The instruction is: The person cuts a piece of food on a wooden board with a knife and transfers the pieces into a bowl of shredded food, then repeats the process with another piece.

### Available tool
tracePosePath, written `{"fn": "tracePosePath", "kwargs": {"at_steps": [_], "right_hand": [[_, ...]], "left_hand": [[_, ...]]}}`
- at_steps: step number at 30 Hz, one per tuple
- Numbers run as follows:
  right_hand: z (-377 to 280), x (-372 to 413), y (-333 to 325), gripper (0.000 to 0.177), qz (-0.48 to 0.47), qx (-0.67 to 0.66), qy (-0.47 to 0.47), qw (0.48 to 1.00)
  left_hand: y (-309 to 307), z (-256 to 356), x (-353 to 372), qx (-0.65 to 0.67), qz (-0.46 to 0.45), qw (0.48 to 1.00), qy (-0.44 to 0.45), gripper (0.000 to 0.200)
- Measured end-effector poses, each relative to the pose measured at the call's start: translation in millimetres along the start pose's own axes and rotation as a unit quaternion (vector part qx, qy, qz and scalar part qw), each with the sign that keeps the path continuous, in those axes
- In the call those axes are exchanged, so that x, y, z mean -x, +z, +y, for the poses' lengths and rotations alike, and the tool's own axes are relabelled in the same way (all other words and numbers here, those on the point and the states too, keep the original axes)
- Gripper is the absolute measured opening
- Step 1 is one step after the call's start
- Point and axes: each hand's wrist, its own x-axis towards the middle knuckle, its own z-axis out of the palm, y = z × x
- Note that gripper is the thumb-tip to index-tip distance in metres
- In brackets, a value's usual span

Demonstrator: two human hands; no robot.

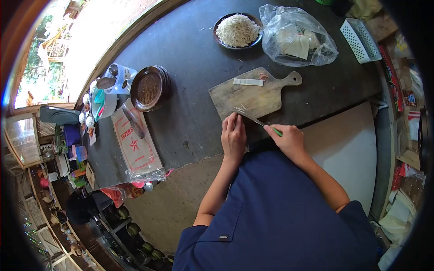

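A wooden cutting board [257, 97] with a short handle lies on the dark table. My right hand [288, 141] is closed around the green handle of a knife [256, 120], whose blade reaches over the board's near edge. My left hand [234, 134] is closed at the near left corner of the board, fingertips bent down beside the knife tip; whatever it pinches is hidden. Several thin pale strips [241, 108] lie just beyond those fingertips. Farther back on the board rests a flat white bar [248, 81], with a small reddish-brown bit [264, 76] near it.
A dark bowl heaped with white shreds [238, 30] stands at the back, beside a clear plastic bag [298, 38]. At right is a white perforated basket [360, 40]. Stacked brown plates [148, 89], a utensil holder [118, 79] and a printed cardboard piece with a knife [132, 122] are at left.
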Motion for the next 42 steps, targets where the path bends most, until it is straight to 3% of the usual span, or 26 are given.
{"fn": "tracePosePath", "kwargs": {"at_steps": [10, 15, 21, 27, 33, 40, 42], "right_hand": [[6.0, -12.3, 18.9, 0.043, 0.039, -0.003, -0.03, 0.999], [3.6, 7.6, -9.0, 0.044, -0.002, -0.002, 0.009, 1.0], [3.7, -17.2, 21.1, 0.045, 0.02, 0.0, -0.018, 1.0], [3.3, 3.5, -5.5, 0.045, -0.008, 0.004, -0.001, 1.0], [11.0, -14.3, 20.3, 0.045, 0.005, -0.011, -0.008, 1.0], [0.2, -0.6, -5.8, 0.046, -0.034, 0.0, 0.011, 0.999], [7.0, -0.4, 1.8, 0.046, -0.008, 0.002, 0.015, 1.0]], "left_hand": [[0.8, -0.4, 0.7, -0.005, 0.002, 1.0, 0.001, 0.028], [2.2, -0.3, 1.9, -0.001, 0.006, 1.0, -0.005, 0.027], [-1.3, 2.8, 0.1, -0.005, -0.002, 1.0, -0.006, 0.027], [0.9, 1.4, 1.7, -0.005, 0.005, 1.0, -0.015, 0.027], [-1.5, 4.0, -0.5, -0.006, 0.009, 1.0, -0.006, 0.027], [0.4, 0.6, 2.5, -0.007, 0.014, 1.0, -0.011, 0.027], [0.8, 2.9, 0.9, -0.005, 0.018, 1.0, -0.006, 0.026]]}}
